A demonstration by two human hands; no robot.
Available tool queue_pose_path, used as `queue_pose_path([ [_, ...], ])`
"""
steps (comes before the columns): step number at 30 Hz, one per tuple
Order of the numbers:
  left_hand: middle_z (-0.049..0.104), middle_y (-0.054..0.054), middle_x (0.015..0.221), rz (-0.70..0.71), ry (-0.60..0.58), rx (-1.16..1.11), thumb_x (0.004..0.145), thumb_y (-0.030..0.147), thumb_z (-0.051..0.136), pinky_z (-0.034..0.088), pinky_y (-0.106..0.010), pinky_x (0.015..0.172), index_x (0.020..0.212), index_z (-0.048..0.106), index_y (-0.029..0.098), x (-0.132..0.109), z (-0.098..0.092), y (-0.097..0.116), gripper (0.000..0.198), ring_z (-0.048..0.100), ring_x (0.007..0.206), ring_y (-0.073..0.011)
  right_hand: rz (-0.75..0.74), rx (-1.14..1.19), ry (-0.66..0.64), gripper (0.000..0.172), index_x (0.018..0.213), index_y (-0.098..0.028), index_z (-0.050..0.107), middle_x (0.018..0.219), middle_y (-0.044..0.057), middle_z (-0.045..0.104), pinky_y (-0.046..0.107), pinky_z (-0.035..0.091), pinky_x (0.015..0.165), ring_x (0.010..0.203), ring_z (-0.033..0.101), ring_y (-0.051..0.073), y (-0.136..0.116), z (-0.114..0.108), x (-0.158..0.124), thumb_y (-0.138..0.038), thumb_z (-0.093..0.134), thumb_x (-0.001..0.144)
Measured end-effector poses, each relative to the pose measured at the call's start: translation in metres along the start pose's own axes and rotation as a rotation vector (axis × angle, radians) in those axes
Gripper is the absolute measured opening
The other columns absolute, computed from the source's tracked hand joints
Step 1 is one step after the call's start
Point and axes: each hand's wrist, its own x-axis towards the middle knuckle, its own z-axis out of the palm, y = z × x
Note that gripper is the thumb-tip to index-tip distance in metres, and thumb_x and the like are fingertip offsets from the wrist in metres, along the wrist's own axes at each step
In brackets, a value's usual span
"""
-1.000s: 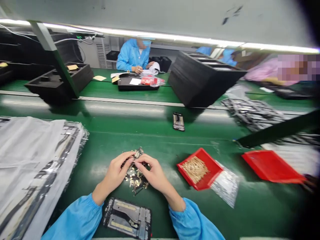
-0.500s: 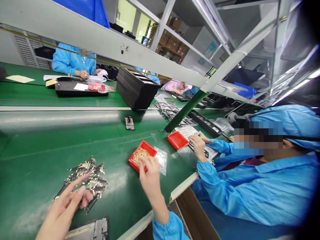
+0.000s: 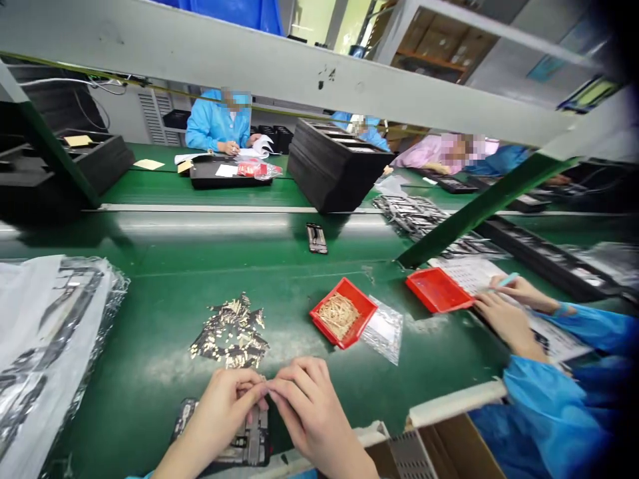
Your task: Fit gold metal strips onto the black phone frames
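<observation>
My left hand [image 3: 232, 402] and my right hand [image 3: 309, 406] meet fingertip to fingertip near the bench's front edge. Both are closed in a pinch; whatever lies between the fingers is too small to make out. Beneath my left hand lies a phone frame [image 3: 254, 439], partly covered by the hand and wrist. Just beyond my hands a loose pile of small dark strips with gold ends [image 3: 229, 332] is spread on the green bench. To the right of the pile stands a red tray [image 3: 367, 307] holding many thin tan pieces [image 3: 338, 315].
A clear plastic bag [image 3: 387, 329] lies beside the red tray. Bagged phone parts [image 3: 54, 346] cover the left side. A co-worker's hands [image 3: 509, 319] work at right by another red tray [image 3: 434, 289]. A green post [image 3: 479, 209] slants upward; a single phone frame [image 3: 316, 238] lies farther back.
My right hand has left the red tray and come over to my left hand. My left hand has drawn back from the strip pile and closed. The view has turned left.
</observation>
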Motion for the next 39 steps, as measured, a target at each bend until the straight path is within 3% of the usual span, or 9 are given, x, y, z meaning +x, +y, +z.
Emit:
queue_pose_path([
  [9, 0.062, 0.0, 0.06, 0.045, -0.051, 0.188, 0.1, 0.047, 0.058, 0.038, -0.025, 0.064, 0.072, 0.073, 0.017, -0.006, -0.009, 0.005, 0.043, 0.053, 0.057, -0.0137, -0.077, -0.066, -0.062, 0.023, 0.121, -0.016, 0.067, 0.1, 0.005, 0.07, 0.039, 0.036, 0.083, 0.097, 0.052, 0.024, 0.014, 0.003, -0.003, -0.016, 0.045, 0.118],
  [16, 0.07, -0.002, 0.07, 0.116, -0.07, 0.307, 0.099, 0.034, 0.06, 0.037, -0.027, 0.071, 0.079, 0.077, 0.019, -0.004, -0.006, 0.003, 0.03, 0.054, 0.062, -0.0146, -0.102, -0.082, -0.129, 0.016, 0.114, -0.014, 0.067, 0.096, 0.005, 0.069, 0.04, 0.037, 0.082, 0.094, 0.053, 0.024, 0.017, 0.006, -0.003, -0.011, 0.052, 0.115],
  [18, 0.073, -0.002, 0.072, 0.107, -0.06, 0.301, 0.1, 0.038, 0.062, 0.039, -0.027, 0.073, 0.082, 0.079, 0.019, -0.005, -0.005, 0.002, 0.031, 0.056, 0.063, -0.0151, -0.091, -0.131, -0.076, 0.013, 0.114, -0.014, 0.066, 0.098, 0.006, 0.071, 0.04, 0.038, 0.085, 0.096, 0.056, 0.024, 0.034, -0.005, -0.004, -0.009, 0.054, 0.112],
  [21, 0.076, -0.004, 0.072, 0.031, -0.041, 0.206, 0.099, 0.047, 0.063, 0.044, -0.029, 0.072, 0.085, 0.081, 0.019, -0.007, -0.005, 0.0, 0.036, 0.057, 0.06, -0.0164, 0.013, -0.389, 0.153, 0.011, 0.115, -0.017, 0.068, 0.1, 0.006, 0.075, 0.042, 0.038, 0.086, 0.097, 0.06, 0.026, 0.075, -0.035, -0.008, -0.01, 0.06, 0.11],
  [23, 0.079, -0.005, 0.075, -0.052, -0.015, 0.068, 0.094, 0.049, 0.066, 0.049, -0.029, 0.071, 0.107, 0.082, 0.018, -0.007, -0.007, -0.001, 0.037, 0.062, 0.061, -0.0187, 0.131, -0.656, 0.276, 0.012, 0.117, -0.02, 0.07, 0.105, 0.007, 0.077, 0.044, 0.034, 0.085, 0.098, 0.06, 0.03, 0.098, -0.053, -0.01, -0.015, 0.061, 0.111],
  [25, 0.081, -0.005, 0.078, -0.119, 0.01, -0.083, 0.088, 0.049, 0.071, 0.053, -0.03, 0.069, 0.137, 0.07, 0.015, -0.007, -0.008, -0.001, 0.06, 0.065, 0.063, -0.0208, 0.203, -0.794, 0.311, 0.016, 0.122, -0.022, 0.072, 0.114, 0.01, 0.077, 0.045, 0.031, 0.085, 0.101, 0.059, 0.033, 0.106, -0.06, -0.012, -0.02, 0.059, 0.112],
  [28, 0.08, -0.006, 0.075, -0.155, -0.008, -0.245, 0.083, 0.047, 0.076, 0.053, -0.029, 0.064, 0.152, 0.056, 0.01, -0.009, -0.009, -0.001, 0.081, 0.066, 0.061, -0.0206, 0.125, -0.573, 0.222, 0.018, 0.124, -0.023, 0.071, 0.117, 0.01, 0.075, 0.044, 0.034, 0.086, 0.103, 0.06, 0.031, 0.081, -0.046, -0.013, -0.018, 0.06, 0.112],
  [33, 0.078, -0.007, 0.071, -0.163, -0.073, -0.409, 0.081, 0.042, 0.081, 0.049, -0.025, 0.058, 0.154, 0.05, 0.007, -0.015, -0.009, -0.003, 0.087, 0.066, 0.057, -0.0184, -0.064, -0.145, 0.01, 0.016, 0.12, -0.021, 0.073, 0.109, 0.005, 0.076, 0.042, 0.035, 0.092, 0.101, 0.059, 0.024, 0.019, 0.001, -0.009, -0.018, 0.058, 0.115],
  [39, 0.076, -0.004, 0.067, -0.182, -0.105, -0.472, 0.081, 0.04, 0.086, 0.048, -0.023, 0.057, 0.15, 0.054, 0.007, -0.024, -0.013, -0.007, 0.083, 0.068, 0.057, -0.0177, -0.102, -0.087, -0.005, 0.022, 0.113, -0.024, 0.073, 0.097, 0.002, 0.076, 0.043, 0.031, 0.089, 0.093, 0.061, 0.023, 0.007, 0.022, -0.004, -0.017, 0.053, 0.117],
])
